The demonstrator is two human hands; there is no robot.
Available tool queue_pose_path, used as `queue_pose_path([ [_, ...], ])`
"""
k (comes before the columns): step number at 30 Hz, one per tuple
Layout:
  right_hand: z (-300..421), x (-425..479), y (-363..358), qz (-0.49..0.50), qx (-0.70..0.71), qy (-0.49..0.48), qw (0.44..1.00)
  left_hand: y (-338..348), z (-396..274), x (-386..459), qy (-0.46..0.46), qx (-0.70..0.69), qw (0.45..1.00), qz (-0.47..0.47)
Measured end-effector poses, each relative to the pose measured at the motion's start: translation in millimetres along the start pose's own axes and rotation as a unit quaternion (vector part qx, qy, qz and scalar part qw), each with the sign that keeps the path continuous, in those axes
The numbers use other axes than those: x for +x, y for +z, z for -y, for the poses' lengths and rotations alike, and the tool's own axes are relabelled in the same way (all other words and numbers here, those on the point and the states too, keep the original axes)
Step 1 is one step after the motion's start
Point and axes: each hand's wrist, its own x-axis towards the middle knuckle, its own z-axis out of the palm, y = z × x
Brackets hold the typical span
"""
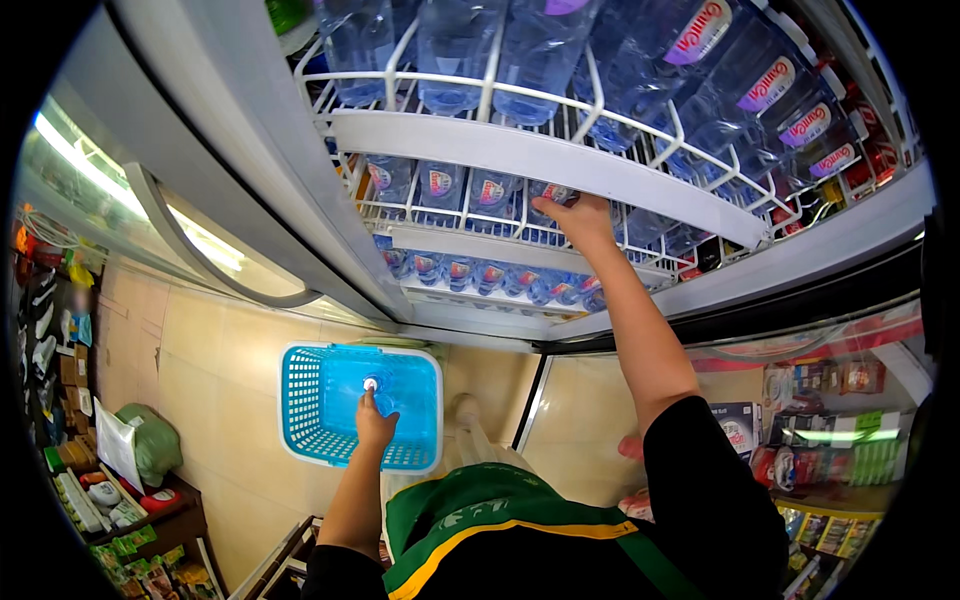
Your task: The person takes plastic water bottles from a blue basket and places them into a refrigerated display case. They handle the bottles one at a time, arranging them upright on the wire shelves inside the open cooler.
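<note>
My left hand (376, 426) reaches down into a blue plastic basket (436, 367) on the floor. Its fingers are around the neck of a clear plastic bottle (385, 405) with a white cap, inside the basket. Up in the open drinks cooler, my right hand (582, 223) grips a labelled water bottle (555, 192) on the middle wire shelf. The thumb lies across the bottle's front; the upper shelf's white front strip (525, 147) partly hides the fingers. More water bottles (491, 191) stand in a row to the left of that hand.
Large water bottles (457, 60) fill the upper shelf behind a white wire rail (487, 82). Small bottles (459, 271) line the bottom shelf. A glass door with a curved handle (202, 247) stands at left. Packaged goods (840, 442) show at right; a display stand (150, 517) is lower left.
</note>
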Motion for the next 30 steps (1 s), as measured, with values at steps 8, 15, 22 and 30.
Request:
queue_pose_path([
  [8,1.4,-11.8,-4.3,-0.006,-0.016,-0.002,1.0,22.4,5.1,3.6,-0.004,0.074,0.997,0.008],
  [15,-4.0,-17.3,9.1,-0.065,0.041,-0.033,0.997,8.6,22.9,7.8,-0.057,0.062,0.996,0.026],
  [22,7.4,-23.9,8.0,-0.048,0.039,-0.003,0.998,7.5,36.6,4.8,-0.043,0.046,0.997,0.036],
  [30,8.0,-25.8,12.6,-0.066,0.026,-0.004,0.998,19.0,58.7,6.2,0.002,0.063,0.997,-0.035],
])
